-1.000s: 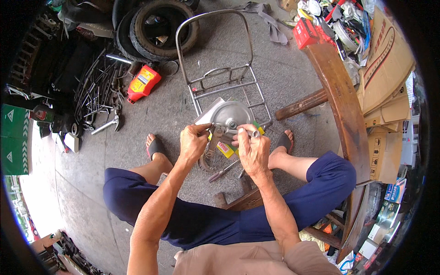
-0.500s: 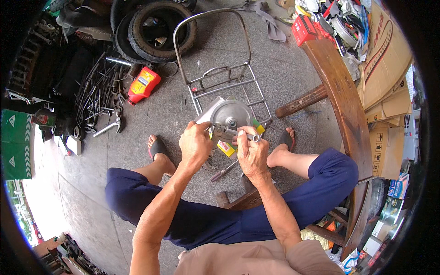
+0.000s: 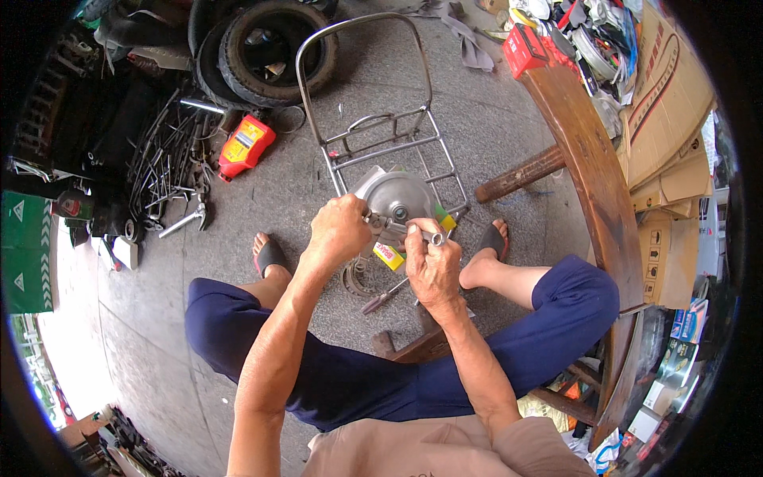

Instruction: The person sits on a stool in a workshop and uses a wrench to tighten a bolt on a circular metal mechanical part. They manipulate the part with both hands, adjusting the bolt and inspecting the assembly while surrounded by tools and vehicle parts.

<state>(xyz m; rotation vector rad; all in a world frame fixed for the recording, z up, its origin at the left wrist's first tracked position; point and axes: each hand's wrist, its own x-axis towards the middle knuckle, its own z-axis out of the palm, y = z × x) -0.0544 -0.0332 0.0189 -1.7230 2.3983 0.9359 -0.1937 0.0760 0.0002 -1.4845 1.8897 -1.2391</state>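
In front of me lies a round, grey metal brake plate [image 3: 397,193] with a hole at its centre. My left hand [image 3: 340,228] is closed at its lower left edge, by a small metal fitting [image 3: 375,222]; what the fingers grip is hidden. My right hand [image 3: 433,266] is wrapped round a wrench [image 3: 435,238], whose round end sticks out past the thumb. The tool's other end points toward the fitting. Partly under the plate, a yellow box [image 3: 389,256] shows between my hands.
Beyond the plate, a tubular metal rack [image 3: 389,163] lies on the floor. A screwdriver [image 3: 384,296] and curved metal pieces [image 3: 355,278] are nearer me. A red and yellow bottle [image 3: 246,148], loose tools [image 3: 171,159] and tyres [image 3: 278,87] lie left. A wooden bench [image 3: 584,151] stands right.
My left hand has turned and lifted slightly, its back now higher beside the plate. The right hand keeps its hold on the wrench, nearly in place. The whole view has shifted a little.
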